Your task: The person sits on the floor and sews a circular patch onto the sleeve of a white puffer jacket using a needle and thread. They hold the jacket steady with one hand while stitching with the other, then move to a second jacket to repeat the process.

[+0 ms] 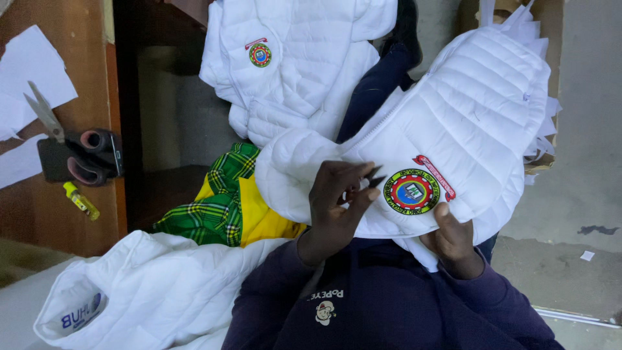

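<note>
My left hand [334, 207] is closed on small dark thread snips [374, 176], tips just beside the round embroidered badge [412, 191] on the white quilted jacket [453, 129] I've got in front of me. Right hand [451, 238] is clamped on the jacket's lower edge right under the badge, thumb pressed on the fabric just below the badge rim. Hands are apart, one each side of the badge, w/ the jacket bunched up between them over my lap.

A 2nd white quilted jacket [291, 58] w/ the same kind of badge lies further away, top centre, partly over a dark blue cloth [376, 84]. Between it and me is a green-and-yellow plaid cloth [227, 201]. Lower left, a 3rd white jacket [142, 291] lies near my left elbow, collar end turned out.

On the wooden surface [91, 84] at far left: big scissors [65, 139] w/ dark handles resting across a dark phone [52, 162], a small yellow bottle [81, 201] just below them, and white paper sheets [29, 71] near the blades. I'm in a dark purple sweatshirt [389, 304].
</note>
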